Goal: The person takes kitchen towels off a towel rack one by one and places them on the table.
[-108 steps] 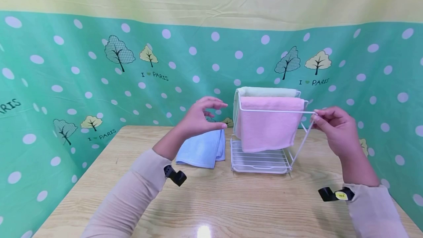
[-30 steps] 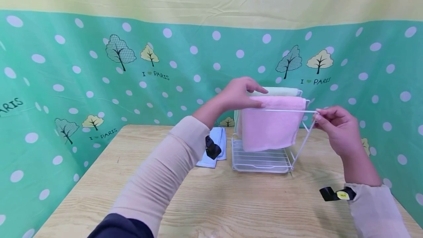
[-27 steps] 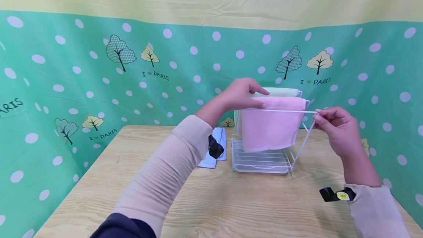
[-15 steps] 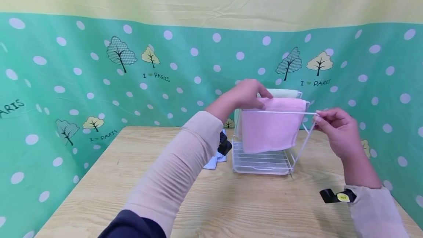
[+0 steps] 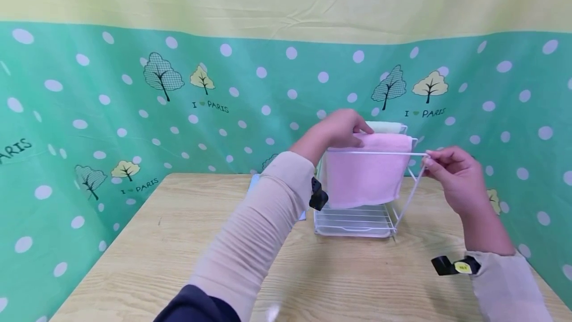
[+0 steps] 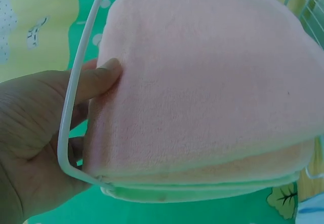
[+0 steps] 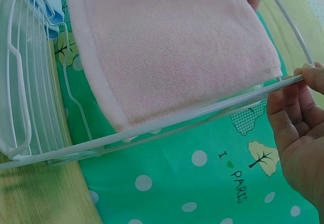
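Note:
A pink towel hangs over a bar of the white wire rack. Behind it a pale green towel hangs on the rack too. My left hand pinches the pink towel near its upper left; in the left wrist view the thumb lies on the pink cloth and the other fingers are behind it, partly hidden. At the front right upper corner my right hand pinches the rack's frame between thumb and fingers, as the right wrist view confirms.
A blue towel lies on the wooden table left of the rack, mostly covered by my left sleeve. The rack's base carries a wire shelf over a tray. A green dotted curtain stands behind the table.
My left hand has come from left of the rack to the pink towel's top and slid a little further right along it. My right hand has kept its hold on the rack.

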`<state>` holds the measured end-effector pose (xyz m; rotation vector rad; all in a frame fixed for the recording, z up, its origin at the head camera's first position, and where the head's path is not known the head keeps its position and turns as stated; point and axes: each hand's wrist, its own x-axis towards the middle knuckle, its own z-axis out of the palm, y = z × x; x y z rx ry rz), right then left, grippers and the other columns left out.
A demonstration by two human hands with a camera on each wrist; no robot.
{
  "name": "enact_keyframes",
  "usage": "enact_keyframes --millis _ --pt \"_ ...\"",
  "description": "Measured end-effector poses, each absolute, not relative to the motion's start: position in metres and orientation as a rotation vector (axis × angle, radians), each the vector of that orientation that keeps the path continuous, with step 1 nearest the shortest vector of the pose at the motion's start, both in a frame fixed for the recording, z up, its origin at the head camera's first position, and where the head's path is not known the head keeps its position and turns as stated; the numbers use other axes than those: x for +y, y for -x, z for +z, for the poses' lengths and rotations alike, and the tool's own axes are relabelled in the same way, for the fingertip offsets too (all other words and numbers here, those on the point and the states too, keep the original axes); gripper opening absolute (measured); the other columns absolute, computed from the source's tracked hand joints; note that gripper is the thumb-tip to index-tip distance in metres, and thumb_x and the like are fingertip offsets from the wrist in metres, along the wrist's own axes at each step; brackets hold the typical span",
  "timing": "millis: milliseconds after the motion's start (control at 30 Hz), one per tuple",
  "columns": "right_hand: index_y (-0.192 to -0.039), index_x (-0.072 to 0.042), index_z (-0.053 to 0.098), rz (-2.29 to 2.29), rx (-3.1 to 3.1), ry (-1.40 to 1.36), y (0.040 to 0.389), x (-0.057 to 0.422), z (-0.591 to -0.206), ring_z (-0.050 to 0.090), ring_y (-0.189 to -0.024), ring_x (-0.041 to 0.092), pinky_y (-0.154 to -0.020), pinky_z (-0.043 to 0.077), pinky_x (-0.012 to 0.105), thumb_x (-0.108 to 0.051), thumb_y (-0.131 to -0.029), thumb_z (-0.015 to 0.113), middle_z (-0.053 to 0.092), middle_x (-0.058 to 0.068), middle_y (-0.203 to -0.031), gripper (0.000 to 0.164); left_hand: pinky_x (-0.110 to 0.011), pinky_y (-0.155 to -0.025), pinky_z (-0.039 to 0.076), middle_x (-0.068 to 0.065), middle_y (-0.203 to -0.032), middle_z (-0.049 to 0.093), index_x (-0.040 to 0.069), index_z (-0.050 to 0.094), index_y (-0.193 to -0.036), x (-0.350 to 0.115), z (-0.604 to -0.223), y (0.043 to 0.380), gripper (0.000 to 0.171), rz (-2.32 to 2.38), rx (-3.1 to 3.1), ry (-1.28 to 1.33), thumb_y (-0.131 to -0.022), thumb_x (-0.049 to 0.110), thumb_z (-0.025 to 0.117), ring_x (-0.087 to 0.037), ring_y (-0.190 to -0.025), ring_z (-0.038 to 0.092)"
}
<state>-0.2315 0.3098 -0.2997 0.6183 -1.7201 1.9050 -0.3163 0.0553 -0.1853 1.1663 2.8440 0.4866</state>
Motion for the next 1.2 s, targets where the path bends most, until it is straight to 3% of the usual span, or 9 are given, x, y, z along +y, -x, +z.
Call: enact_keyframes --millis 267,533,1200 --pt "-0.099 0.011 0.062 1.895 -1.735 -0.597 0.230 0.310 -0.300 0.067 -0.080 0.013 -0.074 0.056 0.023 0.012 -0.090 0.060 0.069 0.006 -0.094 0.009 -0.019 -0.065 0.036 0.000 -0.081 0.051 0.020 0.069 -0.125 0.057 -0.192 0.320 0.033 0.619 2.810 -1.157 -0.092 0.015 0.069 -0.013 -0.080 0.044" --pt "-0.099 0.011 0.062 1.887 -1.727 -0.605 0.230 0.309 -0.300 0.067 -0.080 0.013 -0.073 0.056 0.023 0.013 -0.090 0.059 0.070 0.007 -0.093 0.009 -0.017 -0.078 0.046 0.004 -0.105 0.070 0.017 0.073 -0.117 0.055 -0.192 0.321 0.027 0.784 2.801 -1.125 -0.090 0.012 0.070 -0.010 -0.096 0.056" --pt "-0.100 0.011 0.063 1.906 -1.715 -0.648 0.229 0.310 -0.298 0.068 -0.079 0.014 -0.072 0.057 0.023 0.015 -0.090 0.058 0.070 0.006 -0.094 0.012 -0.016 -0.078 0.048 0.003 -0.109 0.071 0.014 0.076 -0.110 0.043 -0.184 0.320 0.020 1.148 2.767 -1.087 -0.091 0.011 0.070 -0.010 -0.098 0.060"
